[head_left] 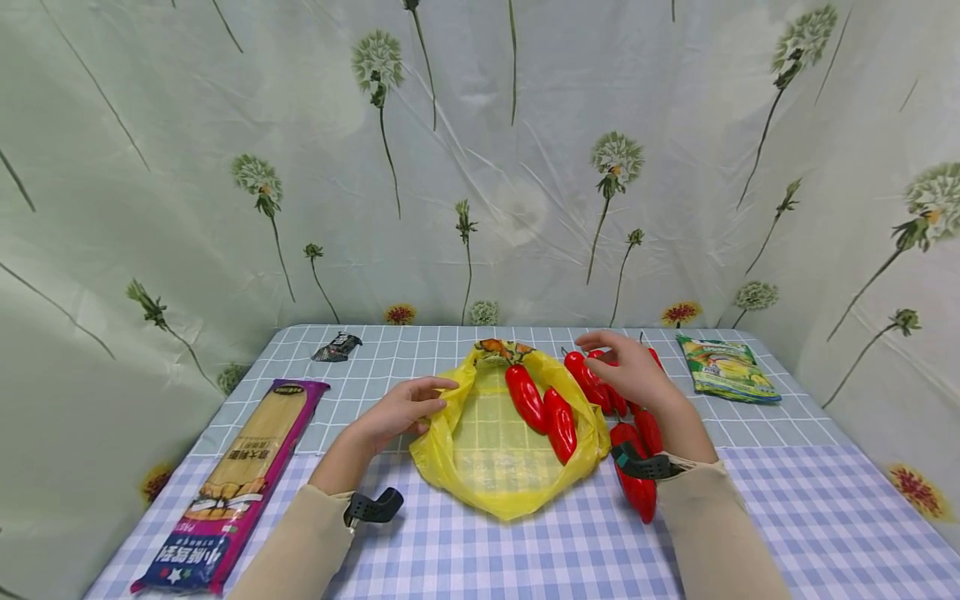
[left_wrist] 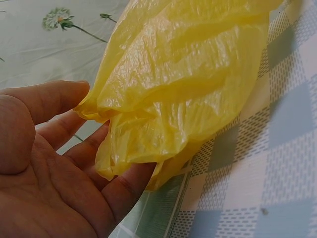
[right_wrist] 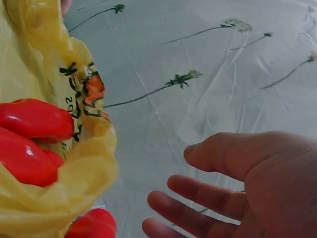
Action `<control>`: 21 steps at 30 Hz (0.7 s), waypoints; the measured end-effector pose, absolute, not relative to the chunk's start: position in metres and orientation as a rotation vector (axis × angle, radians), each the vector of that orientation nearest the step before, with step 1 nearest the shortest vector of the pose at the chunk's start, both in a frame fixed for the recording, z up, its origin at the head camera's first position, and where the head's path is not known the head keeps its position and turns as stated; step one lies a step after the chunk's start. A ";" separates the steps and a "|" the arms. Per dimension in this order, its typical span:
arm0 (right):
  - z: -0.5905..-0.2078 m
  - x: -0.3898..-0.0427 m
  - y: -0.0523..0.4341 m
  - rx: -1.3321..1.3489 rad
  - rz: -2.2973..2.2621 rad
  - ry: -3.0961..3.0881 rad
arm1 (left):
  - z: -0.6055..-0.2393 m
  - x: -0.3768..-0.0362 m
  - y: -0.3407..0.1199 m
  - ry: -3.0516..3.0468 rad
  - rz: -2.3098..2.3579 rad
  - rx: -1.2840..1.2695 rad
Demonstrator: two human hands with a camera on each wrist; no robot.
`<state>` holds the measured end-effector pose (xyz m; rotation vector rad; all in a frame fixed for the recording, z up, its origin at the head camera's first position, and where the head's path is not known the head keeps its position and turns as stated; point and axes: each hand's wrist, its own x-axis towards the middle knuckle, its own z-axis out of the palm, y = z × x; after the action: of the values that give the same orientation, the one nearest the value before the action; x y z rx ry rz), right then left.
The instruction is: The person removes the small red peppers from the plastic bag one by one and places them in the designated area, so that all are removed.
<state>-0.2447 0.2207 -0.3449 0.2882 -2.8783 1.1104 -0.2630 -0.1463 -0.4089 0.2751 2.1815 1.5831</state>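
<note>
A yellow plastic bag (head_left: 517,504) lies spread on the table with its mouth wide, and two glossy red peppers (head_left: 525,400) rest inside it. My left hand (head_left: 397,412) pinches the bag's left rim between thumb and fingers; the left wrist view shows the crumpled yellow film (left_wrist: 143,134) at the fingertips. To the right of the bag, my right hand (head_left: 630,371) hovers over a pile of several red peppers (head_left: 588,383), partly hiding them. Its fingers are relaxed and apart, with nothing between them, as the right wrist view confirms.
A long purple-edged pasta packet (head_left: 240,475) lies on the left. At the back left sits a small dark crumpled wrapper (head_left: 337,347). A green and yellow packet (head_left: 727,369) is at the back right. Behind the table hangs a dandelion-printed curtain (head_left: 525,167).
</note>
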 end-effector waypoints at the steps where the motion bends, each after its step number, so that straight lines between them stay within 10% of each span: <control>1: -0.345 -0.245 0.219 0.285 1.121 -2.873 | -0.409 -0.263 -0.146 2.181 1.585 0.273; 21: -0.355 -0.246 0.184 0.370 1.254 -2.805 | -0.407 -0.262 -0.145 2.192 1.586 0.276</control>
<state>-0.2459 0.1837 -0.3553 0.3698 -2.8052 1.2539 -0.2622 -0.1446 -0.4072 0.2757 2.1919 1.5862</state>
